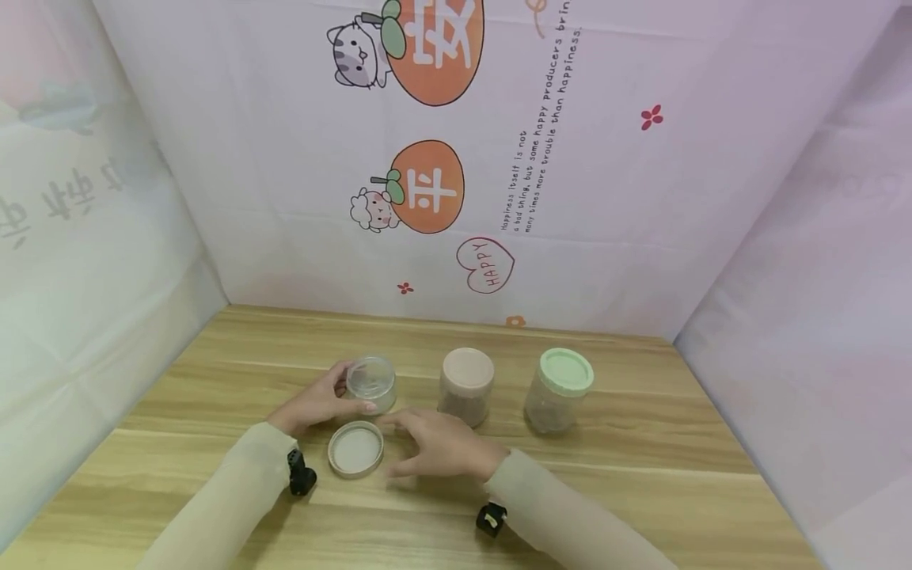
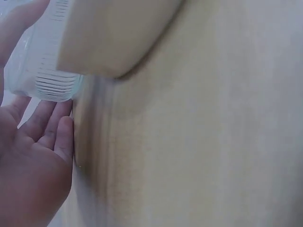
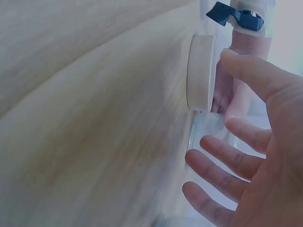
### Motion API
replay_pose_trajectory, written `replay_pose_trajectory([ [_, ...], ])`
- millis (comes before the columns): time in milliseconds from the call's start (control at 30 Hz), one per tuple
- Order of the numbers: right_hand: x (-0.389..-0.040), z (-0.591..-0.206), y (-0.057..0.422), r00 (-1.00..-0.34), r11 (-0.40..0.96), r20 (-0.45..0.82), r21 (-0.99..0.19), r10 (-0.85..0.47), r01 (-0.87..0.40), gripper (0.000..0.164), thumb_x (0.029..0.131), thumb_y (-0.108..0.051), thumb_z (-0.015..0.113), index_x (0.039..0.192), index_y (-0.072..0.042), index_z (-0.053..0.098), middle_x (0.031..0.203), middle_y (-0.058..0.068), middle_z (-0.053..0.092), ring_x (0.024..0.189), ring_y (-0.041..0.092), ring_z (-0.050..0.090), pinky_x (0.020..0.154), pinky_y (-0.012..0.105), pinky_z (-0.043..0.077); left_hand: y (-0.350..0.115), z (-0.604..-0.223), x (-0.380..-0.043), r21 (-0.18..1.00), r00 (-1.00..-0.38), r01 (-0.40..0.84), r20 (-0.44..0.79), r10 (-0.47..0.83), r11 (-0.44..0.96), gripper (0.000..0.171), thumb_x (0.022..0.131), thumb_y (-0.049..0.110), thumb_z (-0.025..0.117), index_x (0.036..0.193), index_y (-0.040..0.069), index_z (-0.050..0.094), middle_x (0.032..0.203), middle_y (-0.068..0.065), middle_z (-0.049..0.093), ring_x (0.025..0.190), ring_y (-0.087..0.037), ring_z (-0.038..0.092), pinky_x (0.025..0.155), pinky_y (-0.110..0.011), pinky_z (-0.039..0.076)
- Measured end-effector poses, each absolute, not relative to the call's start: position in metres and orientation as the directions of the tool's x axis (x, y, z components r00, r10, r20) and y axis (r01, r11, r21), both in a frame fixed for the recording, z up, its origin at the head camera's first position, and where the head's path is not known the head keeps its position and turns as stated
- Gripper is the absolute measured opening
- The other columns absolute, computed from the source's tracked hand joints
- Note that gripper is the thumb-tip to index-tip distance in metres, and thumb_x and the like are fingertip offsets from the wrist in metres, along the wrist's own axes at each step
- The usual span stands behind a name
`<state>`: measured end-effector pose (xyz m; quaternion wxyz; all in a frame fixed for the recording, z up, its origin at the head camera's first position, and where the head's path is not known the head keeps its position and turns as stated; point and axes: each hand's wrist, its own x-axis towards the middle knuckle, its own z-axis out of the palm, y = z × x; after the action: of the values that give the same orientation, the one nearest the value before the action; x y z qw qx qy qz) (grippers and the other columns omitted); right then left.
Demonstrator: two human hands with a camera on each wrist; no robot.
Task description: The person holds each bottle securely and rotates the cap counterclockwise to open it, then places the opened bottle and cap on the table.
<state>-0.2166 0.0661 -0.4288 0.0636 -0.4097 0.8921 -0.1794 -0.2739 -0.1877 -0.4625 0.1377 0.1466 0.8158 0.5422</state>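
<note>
A clear glass jar (image 1: 372, 385) without a lid stands on the wooden table, and its mouth faces up. My left hand (image 1: 321, 402) holds it from the left side, thumb at the front and fingers behind; the left wrist view shows the ribbed glass (image 2: 54, 85) between them. Just in front of the jar lies a round beige lid (image 1: 355, 450), a raised rim around its pale face. To the right of that lid hovers my right hand (image 1: 445, 445), fingers spread and holding nothing. In the right wrist view the lid (image 3: 200, 73) is apart from its fingers.
Behind my right hand stands a jar with a pinkish-beige lid (image 1: 467, 370). Farther right is another jar with a light green lid (image 1: 566, 370). A printed white cloth (image 1: 570, 269) hangs along the table's back edge, with pale cloth at both sides.
</note>
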Motion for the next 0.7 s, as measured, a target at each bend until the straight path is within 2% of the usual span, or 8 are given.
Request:
replay_pose_trajectory([
  [133,-0.216,-0.424,0.073,-0.663,0.607,0.035,-0.368,-0.748,-0.704,0.071,0.076,-0.057,0.063,0.134,-0.020,0.043,0.127,-0.003,0.051,0.110,0.009,0.050,0.087,0.033,0.045,-0.189,-0.459,-0.272,0.913,-0.910,0.108,-0.069,0.410,0.393,0.092,0.072,0.035,0.078,0.142,0.020,0.019,0.133,-0.011,0.039,0.124,-0.029,0.035,0.103,-0.049,0.026],
  [267,-0.215,-0.416,0.082,-0.676,0.618,0.045,-0.366,-0.735,-0.696,0.067,0.078,-0.055,0.063,0.133,-0.021,0.045,0.127,-0.003,0.050,0.110,0.011,0.050,0.087,0.033,0.045,-0.189,-0.451,-0.272,0.893,-0.910,0.171,-0.019,0.413,0.416,0.097,0.072,0.034,0.078,0.144,0.020,0.014,0.136,-0.015,0.036,0.123,-0.032,0.036,0.099,-0.050,0.031],
  [433,-0.211,-0.406,0.093,-0.696,0.639,0.046,-0.357,-0.716,-0.681,0.063,0.080,-0.054,0.062,0.132,-0.022,0.045,0.129,-0.004,0.048,0.115,0.012,0.046,0.090,0.036,0.043,-0.183,-0.432,-0.272,0.876,-0.919,0.257,0.090,0.384,0.408,0.087,0.074,0.037,0.075,0.142,0.019,0.025,0.143,-0.013,0.030,0.128,-0.033,0.030,0.101,-0.051,0.029],
  [567,-0.208,-0.401,0.103,-0.692,0.632,0.078,-0.345,-0.717,-0.694,0.061,0.082,-0.053,0.060,0.131,-0.021,0.046,0.128,-0.007,0.048,0.117,0.011,0.044,0.093,0.034,0.041,-0.173,-0.417,-0.271,0.868,-0.918,0.310,0.167,0.361,0.387,0.079,0.074,0.039,0.074,0.139,0.020,0.033,0.141,-0.007,0.036,0.128,-0.028,0.031,0.103,-0.049,0.025],
  [700,-0.207,-0.398,0.111,-0.682,0.624,0.110,-0.320,-0.723,-0.713,0.062,0.082,-0.061,0.052,0.130,-0.023,0.047,0.125,-0.008,0.050,0.112,0.009,0.047,0.088,0.030,0.044,-0.163,-0.405,-0.269,0.853,-0.919,0.336,0.204,0.337,0.399,0.072,0.076,0.038,0.073,0.137,0.024,0.038,0.137,0.003,0.040,0.127,-0.022,0.033,0.103,-0.052,0.024],
])
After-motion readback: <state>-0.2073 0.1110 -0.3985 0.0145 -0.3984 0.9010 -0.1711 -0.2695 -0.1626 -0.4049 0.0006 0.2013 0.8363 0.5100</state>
